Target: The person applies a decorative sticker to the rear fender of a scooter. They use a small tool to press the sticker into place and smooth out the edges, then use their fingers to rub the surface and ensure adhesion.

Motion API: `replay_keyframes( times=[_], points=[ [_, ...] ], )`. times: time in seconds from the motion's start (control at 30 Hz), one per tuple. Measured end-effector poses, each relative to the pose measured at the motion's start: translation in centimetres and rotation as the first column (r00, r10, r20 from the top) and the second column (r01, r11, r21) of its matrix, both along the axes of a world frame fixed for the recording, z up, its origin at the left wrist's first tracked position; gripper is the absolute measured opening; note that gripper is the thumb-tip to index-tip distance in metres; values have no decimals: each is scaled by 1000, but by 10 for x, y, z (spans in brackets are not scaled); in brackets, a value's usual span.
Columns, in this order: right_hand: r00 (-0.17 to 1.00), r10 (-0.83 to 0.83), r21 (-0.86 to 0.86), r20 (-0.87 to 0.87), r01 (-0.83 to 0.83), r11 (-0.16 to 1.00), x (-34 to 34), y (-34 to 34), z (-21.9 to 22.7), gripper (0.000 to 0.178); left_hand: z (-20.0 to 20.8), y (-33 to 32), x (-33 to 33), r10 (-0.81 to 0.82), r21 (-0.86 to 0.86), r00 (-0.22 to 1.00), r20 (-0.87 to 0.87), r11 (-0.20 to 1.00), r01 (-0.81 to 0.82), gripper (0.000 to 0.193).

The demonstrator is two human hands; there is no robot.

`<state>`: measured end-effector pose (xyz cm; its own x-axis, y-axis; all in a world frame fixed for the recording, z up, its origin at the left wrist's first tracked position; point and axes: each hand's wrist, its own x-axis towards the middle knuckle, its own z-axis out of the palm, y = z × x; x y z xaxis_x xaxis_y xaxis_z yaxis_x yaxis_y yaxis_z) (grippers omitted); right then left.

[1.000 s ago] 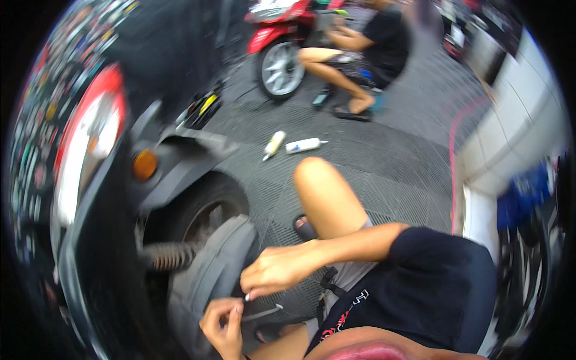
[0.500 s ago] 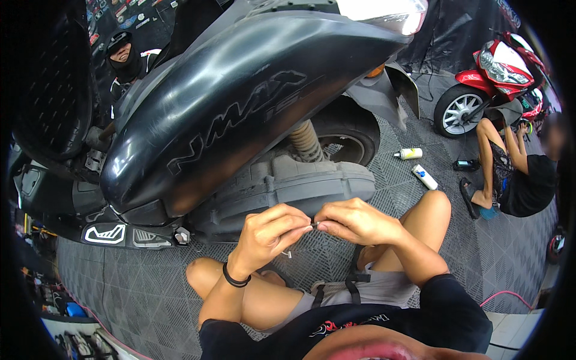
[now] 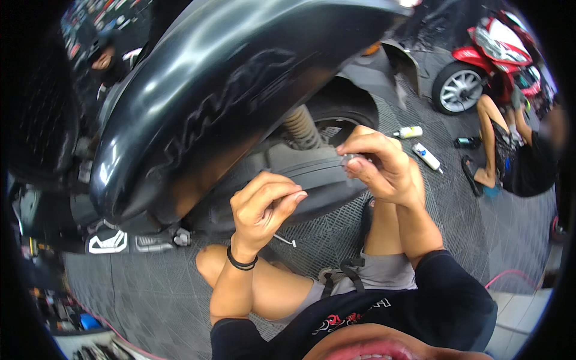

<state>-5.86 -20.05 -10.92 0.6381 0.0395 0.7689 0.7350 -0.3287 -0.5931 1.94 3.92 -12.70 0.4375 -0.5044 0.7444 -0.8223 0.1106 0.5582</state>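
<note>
In front of a dark scooter's glossy side panel point(image 3: 150, 138), my two hands are apart. My left hand point(image 3: 258, 210) is closed, its thumb and forefinger pinched together. Anything between those fingertips is too small to make out. Raised higher and farther right, my right hand point(image 3: 387, 165) pinches a small, clear greyish piece point(image 3: 349, 161) between thumb and fingers. Its kind is blurred. Behind the hands lie the scooter's black lower casing point(image 3: 270, 207) and a dusty shock-absorber spring point(image 3: 300, 127).
Two white bottles, one with a yellow label point(image 3: 409, 132) and one with blue point(image 3: 426, 157), lie on the grey tiled floor point(image 3: 456, 240). At right a person point(image 3: 528, 162) sits by a red-and-white scooter point(image 3: 495, 51). Another person point(image 3: 108, 69) is behind the dark scooter.
My hands, fingertips together before, have separated. The right one rose and moved right with the small clear piece; the left one lifted slightly. The view has shifted a little.
</note>
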Motion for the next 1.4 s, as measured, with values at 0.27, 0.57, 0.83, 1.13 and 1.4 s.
replay_keyframes(
  times=[0.27, 0.57, 0.83, 1.13, 1.4],
  points=[
    [996, -15, 130, 93, 3, 992, 17, 2, 2, 13, -14, -12, 0, 32, 64, 990, -139, 998, -24, 6],
    [978, -134, 117, 162, 116, 986, -2, -19, 5, 24, -19, -15, -4, -234, -109, 841, -488, 972, 207, 12],
    [946, -147, 124, 288, 115, 986, 2, -37, 20, 10, -2, -2, -10, -6, 48, 969, -246, 999, 19, 8],
    [882, -63, -123, 467, 135, 983, 11, -71, 108, 22, 107, 4, -27, 163, -37, 952, 259, 987, -159, 24],
    [809, -95, 141, 580, 15, 990, 43, -39, 85, 28, 144, 5, -34, 506, -181, 740, 442, 859, -479, 37]
  ],
)
